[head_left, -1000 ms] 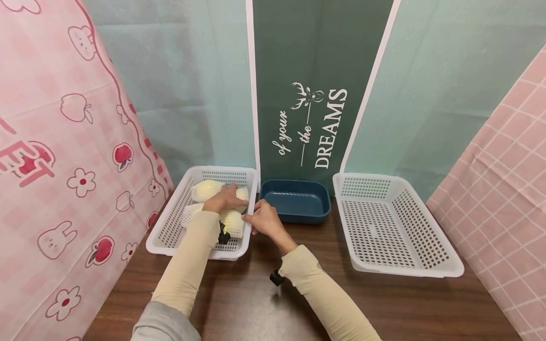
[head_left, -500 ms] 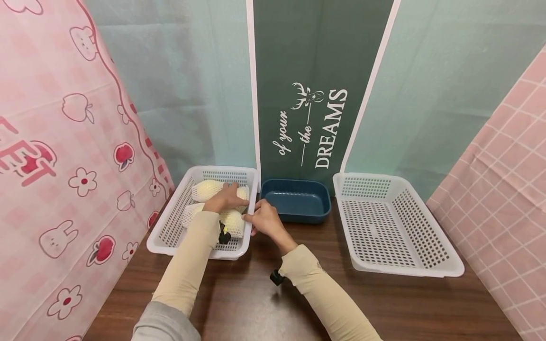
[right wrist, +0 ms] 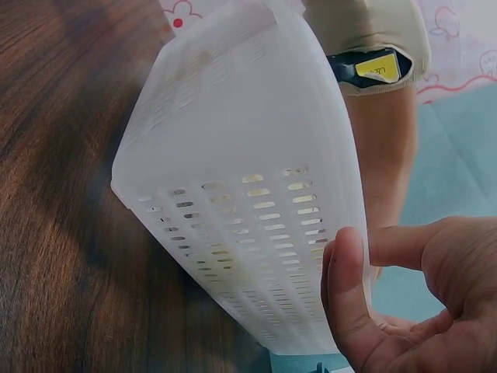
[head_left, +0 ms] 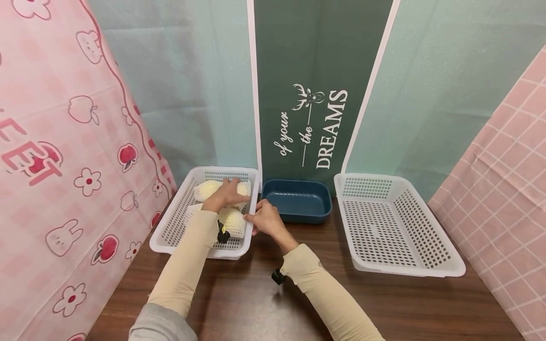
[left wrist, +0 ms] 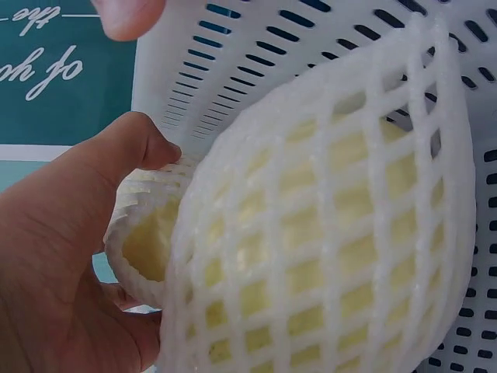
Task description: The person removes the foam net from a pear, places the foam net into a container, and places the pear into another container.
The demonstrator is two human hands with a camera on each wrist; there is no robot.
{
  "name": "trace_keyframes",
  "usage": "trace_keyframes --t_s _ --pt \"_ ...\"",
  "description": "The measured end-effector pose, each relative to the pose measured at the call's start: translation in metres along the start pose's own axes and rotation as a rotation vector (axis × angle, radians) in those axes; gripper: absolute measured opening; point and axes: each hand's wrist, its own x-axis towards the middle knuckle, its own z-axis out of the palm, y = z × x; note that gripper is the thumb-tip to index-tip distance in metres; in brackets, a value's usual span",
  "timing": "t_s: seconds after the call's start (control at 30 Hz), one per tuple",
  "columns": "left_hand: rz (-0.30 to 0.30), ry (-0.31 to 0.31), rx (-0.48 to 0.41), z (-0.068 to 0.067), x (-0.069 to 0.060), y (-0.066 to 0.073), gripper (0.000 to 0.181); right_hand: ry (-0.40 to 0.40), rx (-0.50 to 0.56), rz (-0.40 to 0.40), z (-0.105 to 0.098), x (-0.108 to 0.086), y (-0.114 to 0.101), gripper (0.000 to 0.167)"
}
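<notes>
My left hand (head_left: 225,194) reaches into the left white plastic basket (head_left: 169,226) and holds a netted yellow fruit (left wrist: 147,233) at the basket's far right, thumb and fingers curled around it. Another yellow fruit (left wrist: 311,249) in a white foam net fills the front of the left wrist view. Two more netted fruits show in the head view: a back-left fruit (head_left: 206,189) and a front-right fruit (head_left: 234,222). A netted fruit at front left is partly covered by the left arm. My right hand (head_left: 268,219) pinches the basket's right rim (right wrist: 353,179) between thumb and fingers.
A dark blue rectangular tub (head_left: 296,219) stands right of the left basket, against the green cloth backdrop (head_left: 298,57). Further right sits a second white slotted basket (head_left: 405,272) with nothing in it. All rest on a dark wooden table (head_left: 256,303); pink cloths hang at both sides.
My left hand and the fruit in it have shifted slightly toward the back of the basket. The right hand stays on the rim. The head view has turned a little left.
</notes>
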Motion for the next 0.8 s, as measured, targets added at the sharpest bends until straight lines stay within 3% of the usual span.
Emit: trace_keyframes --t_s 0.8 --pt "0.086 0.089 0.011 -0.0036 -0.0049 0.0028 0.088 -0.009 -0.079 -0.041 -0.0037 0.0037 0.0045 0.040"
